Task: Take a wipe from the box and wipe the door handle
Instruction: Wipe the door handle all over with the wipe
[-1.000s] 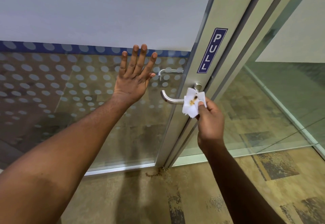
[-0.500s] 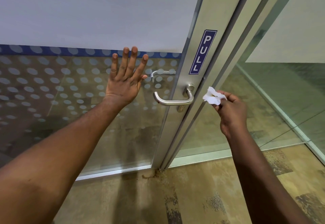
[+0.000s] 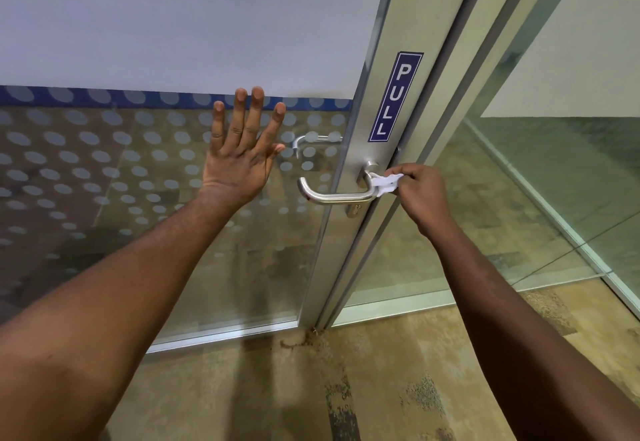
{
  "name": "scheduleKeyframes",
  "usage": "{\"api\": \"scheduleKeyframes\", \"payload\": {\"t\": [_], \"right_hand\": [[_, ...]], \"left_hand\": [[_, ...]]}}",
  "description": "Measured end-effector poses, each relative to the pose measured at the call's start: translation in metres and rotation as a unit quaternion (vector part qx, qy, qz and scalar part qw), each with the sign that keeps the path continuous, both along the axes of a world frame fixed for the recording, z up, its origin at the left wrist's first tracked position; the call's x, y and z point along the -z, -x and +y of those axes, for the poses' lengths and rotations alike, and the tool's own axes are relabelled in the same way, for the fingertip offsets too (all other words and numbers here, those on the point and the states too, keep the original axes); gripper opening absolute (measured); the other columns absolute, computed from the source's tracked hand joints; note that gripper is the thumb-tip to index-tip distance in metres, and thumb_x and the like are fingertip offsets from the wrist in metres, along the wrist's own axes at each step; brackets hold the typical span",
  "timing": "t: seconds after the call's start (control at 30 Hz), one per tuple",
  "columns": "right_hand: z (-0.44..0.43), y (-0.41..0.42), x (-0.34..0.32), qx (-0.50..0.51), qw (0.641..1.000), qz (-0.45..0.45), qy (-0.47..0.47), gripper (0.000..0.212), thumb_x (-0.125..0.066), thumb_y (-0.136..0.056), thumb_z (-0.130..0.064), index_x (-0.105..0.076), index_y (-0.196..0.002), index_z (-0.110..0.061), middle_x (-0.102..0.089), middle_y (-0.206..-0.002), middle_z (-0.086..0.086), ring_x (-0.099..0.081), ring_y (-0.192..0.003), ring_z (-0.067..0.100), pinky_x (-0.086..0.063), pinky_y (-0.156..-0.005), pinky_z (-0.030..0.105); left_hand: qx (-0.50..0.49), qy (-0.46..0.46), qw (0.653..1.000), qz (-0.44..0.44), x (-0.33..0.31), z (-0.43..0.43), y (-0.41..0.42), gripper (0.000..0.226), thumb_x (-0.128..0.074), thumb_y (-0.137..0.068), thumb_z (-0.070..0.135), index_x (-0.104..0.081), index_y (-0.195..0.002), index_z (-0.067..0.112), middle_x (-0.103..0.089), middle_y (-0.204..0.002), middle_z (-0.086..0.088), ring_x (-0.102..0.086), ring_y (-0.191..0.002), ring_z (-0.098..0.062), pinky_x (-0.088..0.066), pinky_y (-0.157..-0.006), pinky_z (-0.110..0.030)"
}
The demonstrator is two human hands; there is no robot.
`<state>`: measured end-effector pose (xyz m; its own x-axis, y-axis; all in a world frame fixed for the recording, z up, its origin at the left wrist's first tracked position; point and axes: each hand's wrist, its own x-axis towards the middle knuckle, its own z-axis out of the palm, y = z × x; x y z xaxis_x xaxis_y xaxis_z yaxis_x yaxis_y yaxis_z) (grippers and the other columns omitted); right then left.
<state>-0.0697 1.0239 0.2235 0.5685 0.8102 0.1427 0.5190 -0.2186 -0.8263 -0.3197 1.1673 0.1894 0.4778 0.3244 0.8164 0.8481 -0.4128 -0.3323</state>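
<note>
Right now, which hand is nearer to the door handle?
The right hand. It presses a white wipe against the door handle at its bend near the door frame. The left hand lies flat on the glass, to the left of the handle's free end.

- Left hand: lying flat, fingers spread, against the dotted glass door.
- Right hand: pinching a crumpled white wipe, pressing it onto the bend of the metal door handle.
- Blue "PULL" sign: sitting on the door frame above the handle.
</note>
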Motion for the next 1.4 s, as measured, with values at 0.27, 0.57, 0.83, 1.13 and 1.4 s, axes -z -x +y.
{"api": "scheduleKeyframes", "payload": {"t": [0.27,0.57,0.83,1.13,1.4], "right_hand": [[0.002,0.004,0.001,-0.061,0.996,-0.035,0.061,0.036,-0.051,-0.077,-0.005,-0.076,-0.097,-0.02,-0.075,-0.101,0.001,-0.059,-0.067,0.006,-0.04,-0.057,0.018],[-0.009,0.01,0.01,-0.07,0.987,-0.143,0.006,0.014,-0.067,-0.083,-0.015,-0.077,-0.092,-0.017,-0.071,-0.089,0.01,-0.062,-0.081,0.021,-0.037,-0.063,0.023],[-0.023,0.054,0.028,0.027,0.988,-0.134,-0.067,0.012,-0.067,-0.086,-0.015,-0.076,-0.091,-0.008,-0.066,-0.086,0.014,-0.054,-0.074,0.014,-0.029,-0.061,0.002],[-0.016,0.124,0.041,0.026,0.988,0.013,-0.15,0.014,-0.057,-0.089,0.002,-0.061,-0.098,0.013,-0.045,-0.084,0.009,-0.047,-0.068,-0.016,-0.031,-0.066,-0.004],[-0.014,0.134,0.053,-0.007,0.967,-0.247,-0.059,0.027,-0.057,-0.09,-0.003,-0.06,-0.116,-0.002,-0.05,-0.096,0.011,-0.051,-0.087,0.022,-0.04,-0.071,0.023]], "left_hand": [[-0.006,-0.019,1.0,0.001,0.003,0.002,-0.001,0.065,-0.039,-0.103,0.044,-0.007,-0.153,0.017,-0.033,-0.15,-0.022,-0.021,-0.138,-0.038,0.004,-0.117,-0.048],[-0.016,-0.03,0.999,-0.006,0.001,0.003,-0.005,0.065,-0.039,-0.103,0.044,-0.008,-0.153,0.016,-0.036,-0.15,-0.021,-0.021,-0.138,-0.037,0.016,-0.117,-0.045],[-0.028,-0.025,0.999,0.005,-0.003,-0.002,-0.002,0.056,-0.033,-0.104,0.046,-0.026,-0.152,0.018,-0.04,-0.15,-0.017,-0.037,-0.138,-0.035,0.017,-0.116,-0.044],[0.013,-0.009,1.0,-0.018,-0.004,-0.005,0.005,0.051,-0.032,-0.106,0.04,-0.026,-0.152,0.02,-0.037,-0.152,-0.015,-0.031,-0.14,-0.033,0.002,-0.12,-0.044],[0.048,-0.033,0.998,0.006,-0.003,-0.004,0.024,0.055,-0.039,-0.105,0.028,-0.017,-0.155,0.021,-0.026,-0.156,-0.012,-0.019,-0.146,-0.029,-0.002,-0.12,-0.041]]}}
